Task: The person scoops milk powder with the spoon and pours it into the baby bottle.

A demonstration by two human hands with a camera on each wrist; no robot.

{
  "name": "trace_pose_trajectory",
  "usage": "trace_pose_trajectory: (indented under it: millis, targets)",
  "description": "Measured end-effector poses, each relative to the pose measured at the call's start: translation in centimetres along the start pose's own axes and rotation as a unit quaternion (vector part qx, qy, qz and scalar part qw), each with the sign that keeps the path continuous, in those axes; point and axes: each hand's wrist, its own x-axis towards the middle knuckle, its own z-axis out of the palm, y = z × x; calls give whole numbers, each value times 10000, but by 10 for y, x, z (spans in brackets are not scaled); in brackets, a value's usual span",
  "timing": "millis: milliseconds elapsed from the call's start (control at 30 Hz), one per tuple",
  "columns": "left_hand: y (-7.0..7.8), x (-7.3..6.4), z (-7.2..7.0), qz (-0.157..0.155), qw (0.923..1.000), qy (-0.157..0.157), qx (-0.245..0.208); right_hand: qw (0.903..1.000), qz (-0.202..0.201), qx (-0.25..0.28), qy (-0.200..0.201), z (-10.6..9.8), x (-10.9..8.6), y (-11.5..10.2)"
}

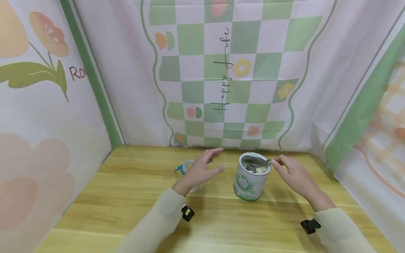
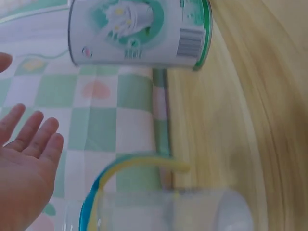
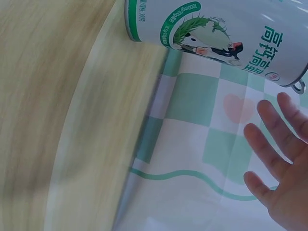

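Note:
A white and green milk powder tin [image 1: 250, 182] stands uncovered on the table, with pale powder [image 1: 262, 170] inside. A metal spoon [image 1: 251, 168] lies in it, its handle over the right rim; the handle's looped end [image 3: 299, 87] shows in the right wrist view. My right hand [image 1: 292, 174] is at that end, fingers spread in the right wrist view; contact cannot be told. Left of the tin, my left hand [image 1: 202, 168] hovers with fingers extended, holding nothing. Partly hidden behind it is a clear bottle [image 2: 159, 211] with a blue and yellow handle [image 2: 96, 187].
The wooden table [image 1: 209, 225] meets a green and white checked cloth [image 1: 227, 88] at the back. Printed cloth walls [image 1: 57, 133] border the left and right sides.

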Motion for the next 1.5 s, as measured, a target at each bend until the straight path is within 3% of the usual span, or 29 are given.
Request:
trace_pose_trajectory:
  millis: [267, 433, 800, 1000, 1267, 1500]
  targets:
    - [-1, 12, 29, -337, 9993, -140, 32, 9994, 118, -277, -190, 0, 4, -1]
    - [-1, 17, 46, -814, 9961, -192, -266, 9990, 113, -337, -262, -1, 6, -3]
    - [-9, 28, 78, -1214, 9892, -210, -798, 9960, 421, -456, -637, -4, 13, -9]
    - [-11, 32, 87, -1275, 9863, -54, -1046, 9937, 610, -425, -837, -5, 17, -11]
    - [-9, 40, 97, -1480, 9812, 30, -1239, 9935, 624, -489, -813, -4, 21, -13]
    - [-15, 47, 106, -1289, 9825, 162, -1336, 9953, 495, -461, -693, -3, 21, -14]
